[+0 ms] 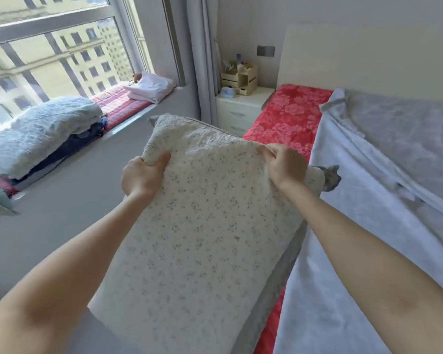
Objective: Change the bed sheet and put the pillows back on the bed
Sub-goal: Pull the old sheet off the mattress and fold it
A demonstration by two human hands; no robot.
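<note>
While the bed (289, 116) fills the right half of the frame under a loosely spread pale sheet (356, 238), the speckled pillow (202, 226) is held in the air at centre, just left of the mattress edge. Its long axis runs from lower centre up toward the nightstand (241, 108). Both hands clutch its far end: the left hand (141, 176) grips the left corner, and the right hand (284, 167) grips the right corner, nearer the bed. A swing rightward toward the headboard (368, 54) looks unobstructed.
</note>
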